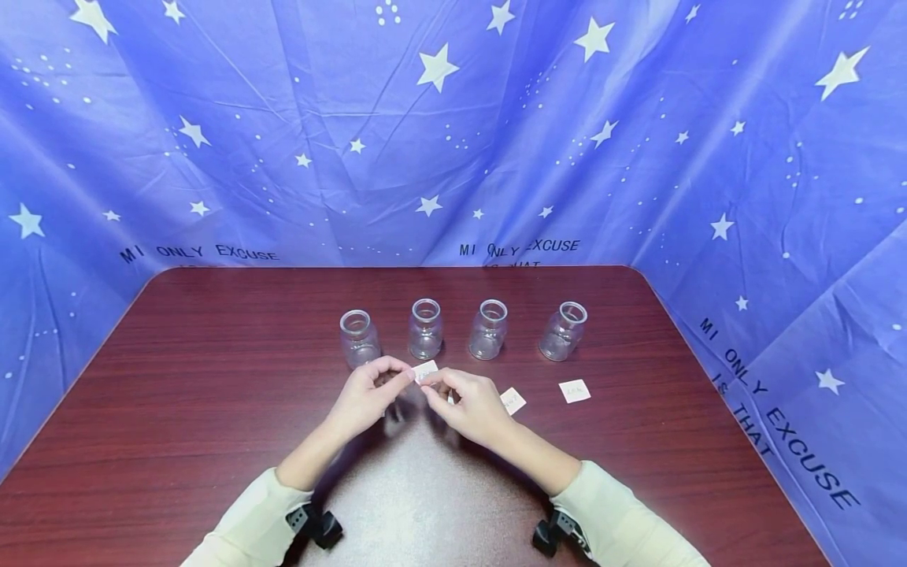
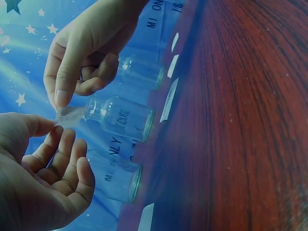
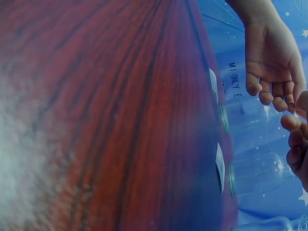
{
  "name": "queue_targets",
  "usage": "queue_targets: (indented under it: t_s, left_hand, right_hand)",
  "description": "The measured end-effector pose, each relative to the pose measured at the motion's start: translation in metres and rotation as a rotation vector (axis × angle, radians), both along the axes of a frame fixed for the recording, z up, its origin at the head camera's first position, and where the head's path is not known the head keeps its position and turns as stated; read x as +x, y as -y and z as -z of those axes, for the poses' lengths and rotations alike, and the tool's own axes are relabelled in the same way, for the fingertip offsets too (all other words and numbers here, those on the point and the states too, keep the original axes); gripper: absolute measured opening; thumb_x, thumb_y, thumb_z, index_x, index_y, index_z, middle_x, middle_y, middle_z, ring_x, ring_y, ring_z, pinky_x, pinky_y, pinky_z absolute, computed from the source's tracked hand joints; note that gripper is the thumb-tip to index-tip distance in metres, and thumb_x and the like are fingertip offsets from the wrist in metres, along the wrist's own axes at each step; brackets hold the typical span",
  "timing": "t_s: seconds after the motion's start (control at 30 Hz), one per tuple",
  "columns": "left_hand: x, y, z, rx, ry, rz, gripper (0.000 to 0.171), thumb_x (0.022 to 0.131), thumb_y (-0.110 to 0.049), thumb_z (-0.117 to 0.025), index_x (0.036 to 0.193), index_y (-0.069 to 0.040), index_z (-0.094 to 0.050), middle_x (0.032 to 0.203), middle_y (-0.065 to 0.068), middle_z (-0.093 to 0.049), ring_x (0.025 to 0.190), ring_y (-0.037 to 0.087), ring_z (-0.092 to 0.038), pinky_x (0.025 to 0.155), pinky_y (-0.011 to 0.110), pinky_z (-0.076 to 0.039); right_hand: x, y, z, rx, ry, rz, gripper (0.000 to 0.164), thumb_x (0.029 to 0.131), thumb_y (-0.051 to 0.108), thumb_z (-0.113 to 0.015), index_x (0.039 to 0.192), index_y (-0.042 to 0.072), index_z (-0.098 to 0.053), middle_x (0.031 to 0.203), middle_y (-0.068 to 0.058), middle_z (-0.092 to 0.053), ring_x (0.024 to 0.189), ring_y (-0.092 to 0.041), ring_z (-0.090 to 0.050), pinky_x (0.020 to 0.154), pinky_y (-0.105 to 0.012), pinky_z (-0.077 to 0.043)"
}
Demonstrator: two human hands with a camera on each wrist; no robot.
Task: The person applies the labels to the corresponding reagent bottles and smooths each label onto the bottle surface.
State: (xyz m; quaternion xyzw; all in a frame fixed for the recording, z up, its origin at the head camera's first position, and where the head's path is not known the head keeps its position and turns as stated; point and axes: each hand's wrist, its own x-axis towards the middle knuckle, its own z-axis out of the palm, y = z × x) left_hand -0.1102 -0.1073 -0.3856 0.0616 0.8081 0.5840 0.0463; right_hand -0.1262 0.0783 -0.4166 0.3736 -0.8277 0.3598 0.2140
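Observation:
A small white paper label (image 1: pixel 425 371) with handwriting is held up off the table between the two hands. My left hand (image 1: pixel 363 399) pinches one corner of it between thumb and index finger. From the other side, my right hand (image 1: pixel 476 405) pinches its edge with thumb and index finger. In the left wrist view the label (image 2: pixel 70 117) stretches between both sets of fingertips, with a glass jar (image 2: pixel 126 118) behind it. Just beyond the left hand stands the leftmost open glass jar (image 1: pixel 360 340); another jar (image 1: pixel 426 331) stands beyond the label.
Two more glass jars, one right of centre (image 1: pixel 487 331) and one farther right (image 1: pixel 563 332), continue the row. Written labels lie before them, one near the right hand (image 1: pixel 513 401) and one farther right (image 1: pixel 575 391). A starry blue curtain (image 1: pixel 368 189) surrounds the dark red table (image 1: pixel 212 394).

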Motion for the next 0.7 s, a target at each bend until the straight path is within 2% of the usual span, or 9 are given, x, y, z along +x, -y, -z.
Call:
queue_targets:
  t_s: [0.1,0.23,0.33,0.4,0.5,0.7]
  left_hand:
    - [0.006,-0.001,-0.011,-0.006,-0.030,0.000,0.014,0.090,-0.008,-0.057,0.093,0.004,-0.062,0.066,0.002,-0.056,0.048,0.002,-0.043,0.044,0.018,-0.036]
    - [0.008,-0.001,-0.013,-0.012,-0.048,-0.007,0.013,0.089,-0.008,-0.058,0.092,0.004,-0.063,0.070,0.013,-0.061,0.047,0.001,-0.043,0.043,0.019,-0.037]
    - [0.004,0.001,-0.006,-0.006,-0.039,-0.018,0.012,0.089,-0.006,-0.058,0.091,0.004,-0.064,0.075,0.020,-0.062,0.050,0.001,-0.045,0.045,0.018,-0.038]
    - [0.000,0.003,0.003,-0.003,-0.030,-0.030,0.011,0.089,-0.006,-0.058,0.091,0.004,-0.064,0.077,0.023,-0.062,0.053,0.002,-0.048,0.048,0.017,-0.039]
    - [-0.006,0.007,0.016,-0.002,-0.032,-0.038,0.012,0.090,-0.007,-0.059,0.093,0.003,-0.064,0.077,0.021,-0.063,0.058,0.002,-0.051,0.051,0.018,-0.039]
    - [-0.008,0.010,0.023,0.007,-0.038,-0.026,0.014,0.089,-0.013,-0.061,0.093,0.000,-0.065,0.076,0.017,-0.065,0.060,0.007,-0.055,0.052,0.019,-0.041]
  right_hand:
    - [0.001,0.000,0.000,0.005,0.001,0.003,0.007,0.082,0.012,-0.067,0.089,0.012,-0.068,0.062,0.007,-0.058,0.055,0.000,-0.048,0.051,-0.014,-0.042]
    - [0.002,0.000,0.000,0.002,0.029,0.000,0.008,0.082,0.015,-0.069,0.090,0.013,-0.068,0.062,0.007,-0.058,0.056,0.001,-0.048,0.052,-0.017,-0.045]
    - [0.002,-0.001,-0.001,-0.006,0.048,-0.001,0.012,0.081,0.018,-0.071,0.091,0.013,-0.068,0.062,0.007,-0.057,0.055,-0.002,-0.050,0.052,-0.016,-0.044]
    - [0.001,-0.003,-0.001,-0.021,0.056,-0.004,0.014,0.079,0.019,-0.073,0.090,0.012,-0.068,0.061,0.007,-0.057,0.055,-0.003,-0.050,0.053,-0.015,-0.044]
    - [-0.001,-0.005,-0.001,-0.079,0.093,-0.011,0.012,0.079,0.015,-0.073,0.089,0.011,-0.067,0.060,0.005,-0.057,0.054,-0.003,-0.048,0.051,-0.015,-0.042]
    - [-0.006,-0.007,-0.001,-0.215,0.289,0.049,0.008,0.081,0.010,-0.071,0.088,0.008,-0.067,0.061,-0.001,-0.060,0.052,0.000,-0.040,0.047,-0.013,-0.034]
